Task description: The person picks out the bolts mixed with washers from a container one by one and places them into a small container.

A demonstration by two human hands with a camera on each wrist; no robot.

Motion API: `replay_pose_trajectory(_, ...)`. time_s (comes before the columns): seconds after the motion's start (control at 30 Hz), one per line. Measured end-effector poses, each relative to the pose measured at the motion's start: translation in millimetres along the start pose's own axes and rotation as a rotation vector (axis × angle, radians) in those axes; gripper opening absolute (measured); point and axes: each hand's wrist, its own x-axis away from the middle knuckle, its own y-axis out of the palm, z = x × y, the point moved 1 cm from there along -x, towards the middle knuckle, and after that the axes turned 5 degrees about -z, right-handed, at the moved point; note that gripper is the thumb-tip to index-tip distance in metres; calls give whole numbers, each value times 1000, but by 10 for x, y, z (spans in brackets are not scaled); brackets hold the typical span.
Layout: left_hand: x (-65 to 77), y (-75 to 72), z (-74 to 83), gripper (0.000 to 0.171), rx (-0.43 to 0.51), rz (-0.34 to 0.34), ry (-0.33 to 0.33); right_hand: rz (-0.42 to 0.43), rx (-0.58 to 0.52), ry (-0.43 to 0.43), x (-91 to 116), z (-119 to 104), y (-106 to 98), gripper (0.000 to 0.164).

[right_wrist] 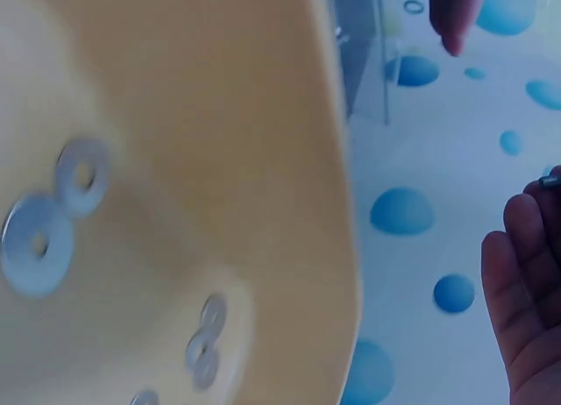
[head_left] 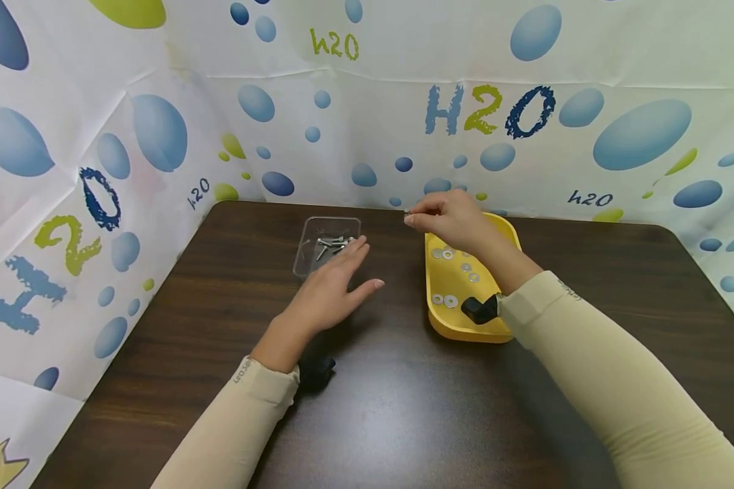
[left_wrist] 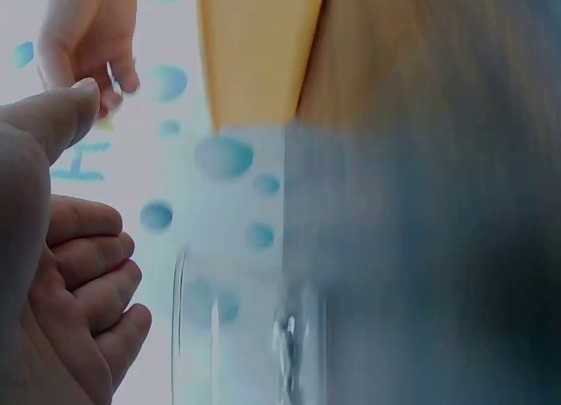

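Observation:
My right hand [head_left: 455, 221] is raised over the back of a yellow tray [head_left: 433, 324]. Between thumb and fingers it pinches a small metal piece [head_left: 406, 212], whose tip [right_wrist: 550, 181] shows in the right wrist view; most of it is hidden, so its kind is unclear. Several flat washers [head_left: 450, 301] lie in the tray. My left hand [head_left: 324, 292], fingers extended and thumb apart, hovers by the front right corner of a clear plastic box [head_left: 303, 255] and holds nothing. Inside that box are several metal screws [head_left: 323, 253], partly covered by the fingertips.
Both containers stand on a dark wooden table [head_left: 367, 421], the box left and the tray right, with a gap between them. A white curtain [head_left: 379, 115] with blue drops hangs behind the table's back edge. Each wrist carries a black camera [head_left: 480, 310].

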Motion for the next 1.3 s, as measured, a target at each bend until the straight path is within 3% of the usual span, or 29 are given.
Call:
replay_pose_trajectory(0.13, 58, -141, -175, 76, -7, 36, -57, 29, -68, -9, -36, -119, 76, 23)
replay_pose_trajectory(0.33, 100, -287, -403, 77, 4, 60, -129, 100, -215, 48, -122, -298, 282, 26)
replay_pose_trajectory(0.53, 105, -319, -615, 80, 20, 50, -195, 214, -401, 63, -221, -458, 633, 25)
replay_pose_trajectory(0.8, 110, -318, -800, 78, 22, 30, -226, 254, -494, 94, -250, -537, 1068, 24)
replay_pose_trajectory(1.0, 120, -309, -859, 76, 27, 5, -232, 239, -384, 40, -271, -516, 1308, 23)
replay_pose_trajectory(1.3, 152, -305, -920, 71, 45, -27, -224, 116, -119, -19, -288, -514, 1495, 22)
